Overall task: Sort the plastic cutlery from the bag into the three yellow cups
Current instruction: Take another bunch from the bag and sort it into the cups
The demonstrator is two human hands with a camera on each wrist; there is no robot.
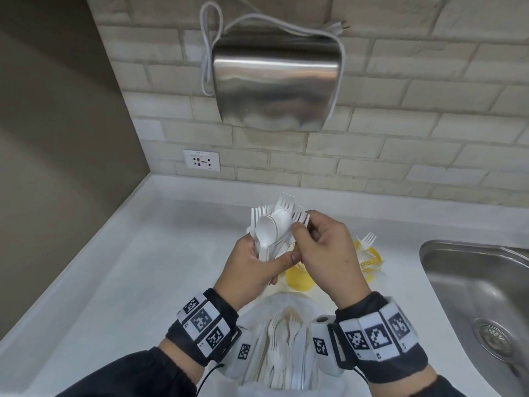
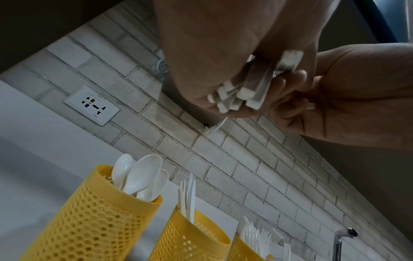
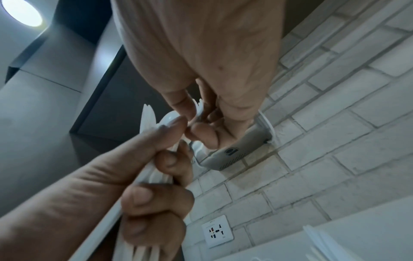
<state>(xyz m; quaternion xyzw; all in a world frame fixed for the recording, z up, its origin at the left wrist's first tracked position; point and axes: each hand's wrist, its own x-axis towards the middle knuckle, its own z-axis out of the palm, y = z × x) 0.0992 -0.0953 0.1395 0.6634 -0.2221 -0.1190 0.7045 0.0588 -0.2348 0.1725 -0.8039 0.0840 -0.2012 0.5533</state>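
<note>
The left hand (image 1: 252, 263) grips a bundle of white plastic cutlery (image 1: 272, 227) by the handles, fingers and thumb curled round them. The bundle stands roughly upright above the bench (image 1: 120, 253), its long axis running away from the person, with spoon bowls and fork tines fanned at the far end and the square handle ends poking out below the palm in the left wrist view. The right hand (image 1: 323, 253) pinches one fork (image 1: 300, 219) at the bundle's right edge between thumb and fingertips, near its tines.

Below the hands stand three yellow cups (image 2: 93, 220), tall tubes of perforated mesh plastic in a row: one holds spoons (image 2: 140, 174) bowl-up, the middle one thin upright pieces I cannot identify, the third forks tines-up. Nearest the person lies the open translucent bag (image 1: 257, 316) with more smooth white cutlery inside, handles towards the person.

A steel sink (image 1: 472, 296) sits to the right, and a metal hand dryer (image 1: 274, 81) and a socket (image 1: 201, 160) are on the pale brick wall.
</note>
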